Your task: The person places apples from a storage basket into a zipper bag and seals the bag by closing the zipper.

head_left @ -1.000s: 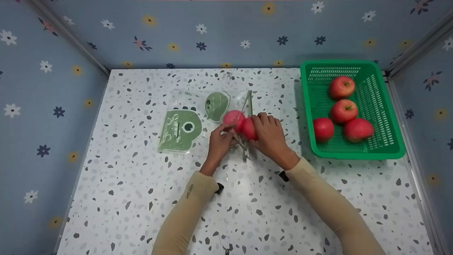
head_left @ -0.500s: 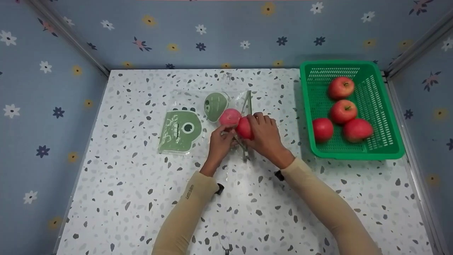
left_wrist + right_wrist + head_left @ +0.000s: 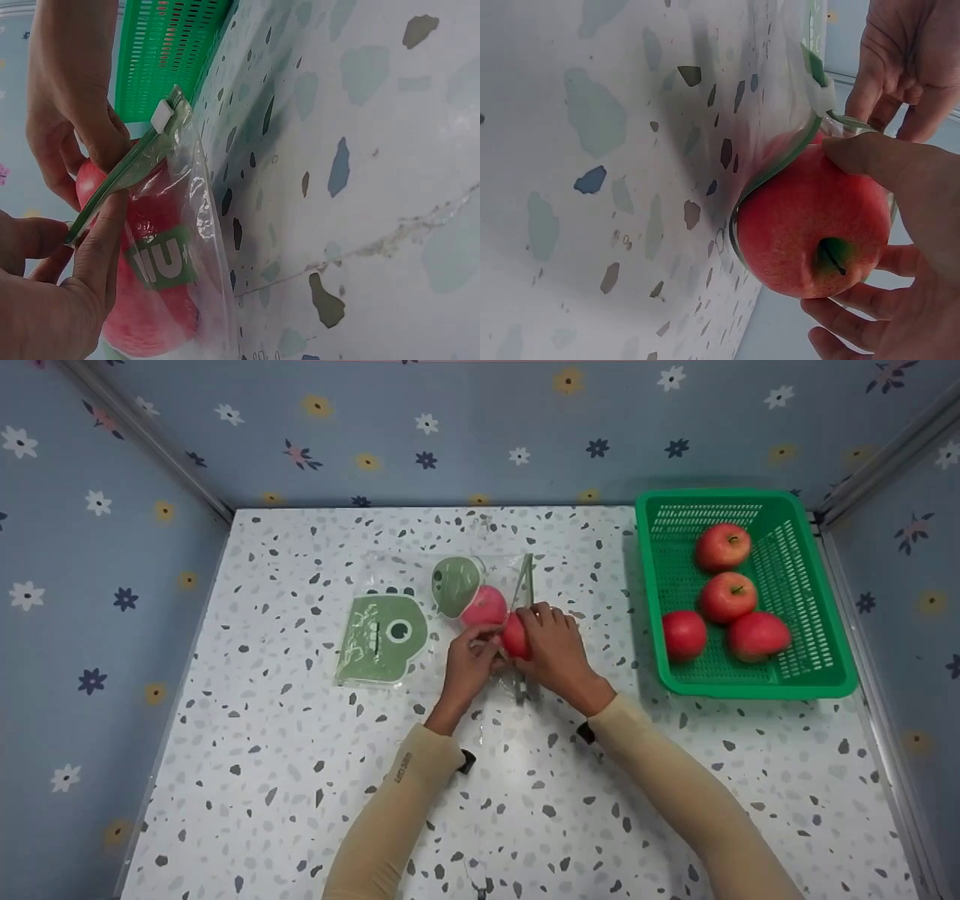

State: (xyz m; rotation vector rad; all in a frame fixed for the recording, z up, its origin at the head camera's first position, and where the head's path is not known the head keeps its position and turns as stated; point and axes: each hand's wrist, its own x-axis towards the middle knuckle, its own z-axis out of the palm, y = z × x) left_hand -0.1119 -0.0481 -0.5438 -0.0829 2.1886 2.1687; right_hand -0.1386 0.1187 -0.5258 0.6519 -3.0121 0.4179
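Note:
A clear zip bag (image 3: 381, 637) with a green dinosaur print lies on the table, its green-edged mouth towards the right. One apple (image 3: 482, 604) is inside, near the mouth. My left hand (image 3: 467, 664) pinches the near lip of the mouth between thumb and fingers; a white slider (image 3: 161, 116) sits at one end of the zip strip. With thumb and fingers around it, my right hand (image 3: 559, 651) holds a second red apple (image 3: 810, 225), stem towards the palm, partly within the opening. In the head view this apple is partly hidden by the right hand.
A green plastic basket (image 3: 757, 688) stands at the right of the table with several red apples (image 3: 728, 596) in it. The speckled white table (image 3: 300, 780) is bounded by flowered blue walls (image 3: 480, 427) at the back and sides.
My right hand has moved left with its apple, into the bag's mouth. The apple inside has shifted left and slightly back. My left hand has barely moved.

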